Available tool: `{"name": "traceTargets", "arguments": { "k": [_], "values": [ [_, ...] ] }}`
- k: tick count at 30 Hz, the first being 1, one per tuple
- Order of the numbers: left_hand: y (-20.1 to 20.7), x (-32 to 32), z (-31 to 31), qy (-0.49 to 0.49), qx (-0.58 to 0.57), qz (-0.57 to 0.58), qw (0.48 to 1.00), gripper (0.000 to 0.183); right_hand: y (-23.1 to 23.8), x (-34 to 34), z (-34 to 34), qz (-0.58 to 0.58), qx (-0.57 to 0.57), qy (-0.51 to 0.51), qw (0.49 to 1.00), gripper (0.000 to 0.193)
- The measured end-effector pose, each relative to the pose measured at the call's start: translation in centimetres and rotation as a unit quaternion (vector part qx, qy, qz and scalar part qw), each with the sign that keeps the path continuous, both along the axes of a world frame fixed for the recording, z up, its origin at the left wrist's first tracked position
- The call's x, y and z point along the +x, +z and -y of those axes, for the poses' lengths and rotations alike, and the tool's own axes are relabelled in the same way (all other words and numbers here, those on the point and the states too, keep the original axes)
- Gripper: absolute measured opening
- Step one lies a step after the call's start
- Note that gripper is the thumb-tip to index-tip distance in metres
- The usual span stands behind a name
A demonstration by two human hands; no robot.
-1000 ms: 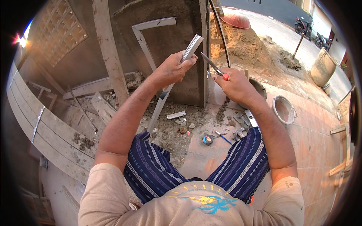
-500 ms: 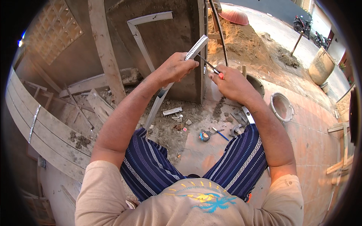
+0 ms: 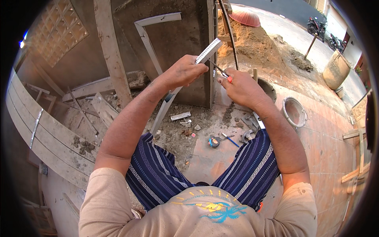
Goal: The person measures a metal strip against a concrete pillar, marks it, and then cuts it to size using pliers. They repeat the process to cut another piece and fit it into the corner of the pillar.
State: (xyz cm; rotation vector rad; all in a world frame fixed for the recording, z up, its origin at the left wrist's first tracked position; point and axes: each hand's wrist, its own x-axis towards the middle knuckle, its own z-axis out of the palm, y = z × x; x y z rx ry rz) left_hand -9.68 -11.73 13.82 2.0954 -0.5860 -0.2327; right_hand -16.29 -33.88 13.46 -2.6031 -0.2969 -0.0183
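My left hand [image 3: 184, 73] is closed around a long pale bar [image 3: 161, 116] near its upper end. That end pokes out past my fingers and carries a row of short dark marks. The bar slants down toward my left knee. In my right hand [image 3: 244, 90] I grip a thin dark-shafted tool [image 3: 215, 65] with red and silver at its handle. Its shaft points up and left to the bar, just beyond my left fingers. Whether the tip enters the bar or only touches it I cannot tell.
Between my knees lie a tape measure [image 3: 214, 142] and a blue pencil-like stick [image 3: 233, 141]. A metal tool [image 3: 248, 136] rests by my right knee. An upright grey slab [image 3: 185, 79] stands ahead. Buckets [image 3: 295, 112] and a sand heap [image 3: 252, 51] are to the right; wooden planks [image 3: 43, 130] curve along the left.
The bar's upper end has shifted slightly to the right, and the tool's handle has tilted a little. Both hands keep their grip.
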Motion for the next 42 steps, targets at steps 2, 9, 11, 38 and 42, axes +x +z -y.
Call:
{"name": "traceTargets", "arguments": {
  "k": [2, 9, 11, 38, 42],
  "values": [
    [0.2, -0.1, 0.1, 0.002, 0.005, 0.001, 1.000, 0.030, -0.1, 0.0, 0.0, 0.007, 0.000, -0.001, 1.000, 0.042],
    [-0.2, 0.1, 0.3, 0.010, 0.011, 0.005, 1.000, 0.030, -0.2, -0.3, 0.0, 0.021, 0.011, 0.003, 1.000, 0.039],
    [-0.1, 0.2, 0.3, 0.005, 0.020, 0.007, 1.000, 0.030, -0.3, -0.2, 0.0, 0.022, 0.011, 0.004, 1.000, 0.039],
    [-0.2, 0.2, 0.1, -0.001, 0.066, 0.116, 0.991, 0.032, -1.6, 0.2, -0.3, 0.058, 0.014, -0.014, 0.998, 0.038],
    [0.4, 0.0, -0.5, 0.003, 0.019, -0.011, 1.000, 0.030, -2.0, 0.6, -0.2, 0.098, 0.018, 0.016, 0.995, 0.039]
  ]
}}
